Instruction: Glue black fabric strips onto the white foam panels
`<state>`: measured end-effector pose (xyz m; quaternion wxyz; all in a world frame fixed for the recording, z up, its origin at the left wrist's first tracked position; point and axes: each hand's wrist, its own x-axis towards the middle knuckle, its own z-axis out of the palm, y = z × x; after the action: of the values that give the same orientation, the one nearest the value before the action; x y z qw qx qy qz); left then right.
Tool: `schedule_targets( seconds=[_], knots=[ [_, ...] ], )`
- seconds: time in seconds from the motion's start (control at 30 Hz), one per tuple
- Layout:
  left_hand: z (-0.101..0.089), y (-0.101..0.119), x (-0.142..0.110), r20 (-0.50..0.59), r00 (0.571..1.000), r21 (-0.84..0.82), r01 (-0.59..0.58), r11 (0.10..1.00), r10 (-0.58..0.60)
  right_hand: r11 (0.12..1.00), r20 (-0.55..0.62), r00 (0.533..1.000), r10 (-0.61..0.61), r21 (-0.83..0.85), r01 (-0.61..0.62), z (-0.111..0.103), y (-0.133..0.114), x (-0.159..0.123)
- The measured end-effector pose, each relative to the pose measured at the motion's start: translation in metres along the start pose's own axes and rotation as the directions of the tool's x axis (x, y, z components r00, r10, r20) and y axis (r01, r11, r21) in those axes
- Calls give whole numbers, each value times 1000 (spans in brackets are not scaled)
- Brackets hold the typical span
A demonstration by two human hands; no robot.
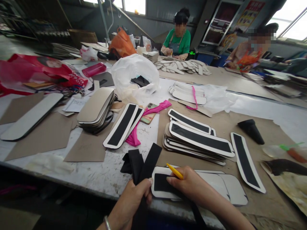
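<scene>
Near the table's front edge, my left hand (129, 203) is closed around several black fabric strips (151, 161), whose ends stick up above the fist and hang below it. Its thumb lies by the left end of a white-edged panel (157, 169) with a black strip (162, 182) along its middle. My right hand (192, 185) grips a slim yellow tool (174, 171), its pointed end up and to the left. That hand rests on the panel, fingers on the black strip; the tool's lower end is hidden. Plain white panels (233, 188) lie beneath and to the right.
Behind my hands stands a stack of strip-covered panels (201, 137); a single panel (248, 163) lies right of it. Further left are two panels (122, 126), a beige stack (96, 107) and a phone (149, 112). A white plastic bag (135, 75) stands behind. Two people work across the table.
</scene>
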<state>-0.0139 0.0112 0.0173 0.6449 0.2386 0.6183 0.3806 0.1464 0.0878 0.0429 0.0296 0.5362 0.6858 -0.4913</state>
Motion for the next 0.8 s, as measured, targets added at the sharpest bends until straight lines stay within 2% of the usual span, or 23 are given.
schedule_targets(
  seconds=[0.13,0.27,0.4,0.5,0.63,0.7,0.8],
  knots=[
    [1,0,2,7,1000,-7,4,1000,-4,999,-4,1000,-8,-37,8,3,3,3],
    [6,-4,5,-58,998,29,-7,1000,8,994,-25,999,-41,-100,38,4,1,1],
    [8,-8,6,-100,995,76,1,997,7,985,-1,1000,-3,-174,3,-13,10,-21],
    [5,-12,9,-117,993,65,22,998,-15,969,-93,993,71,-228,-90,-34,38,-50],
    [2,-18,16,-111,994,129,20,991,-5,976,-274,953,129,-135,-171,-53,87,-80],
    [3,-20,18,-119,993,179,27,984,-6,970,-360,918,165,-109,-217,-53,102,-86],
    [5,-21,18,-130,992,239,33,970,-2,927,-465,860,208,-187,-325,-42,110,-85]
  ],
)
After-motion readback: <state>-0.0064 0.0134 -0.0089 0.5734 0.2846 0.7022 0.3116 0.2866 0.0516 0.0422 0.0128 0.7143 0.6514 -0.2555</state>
